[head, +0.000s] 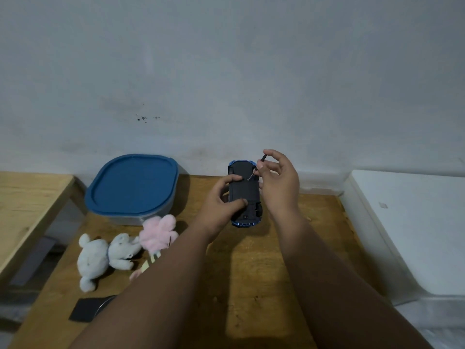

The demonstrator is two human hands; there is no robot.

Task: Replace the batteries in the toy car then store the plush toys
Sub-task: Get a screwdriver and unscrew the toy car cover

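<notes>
A blue toy car is turned underside up above the wooden table. My left hand grips it from the left, fingers across its dark base. My right hand pinches a small screwdriver whose thin tip meets the car's base near the far end. A white plush toy lies at the table's left, and a pink plush toy lies touching it on its right, partly hidden by my left forearm.
A container with a blue lid stands at the back left, against the wall. A dark flat piece lies near the front left. A second wooden surface is to the left, a white surface to the right.
</notes>
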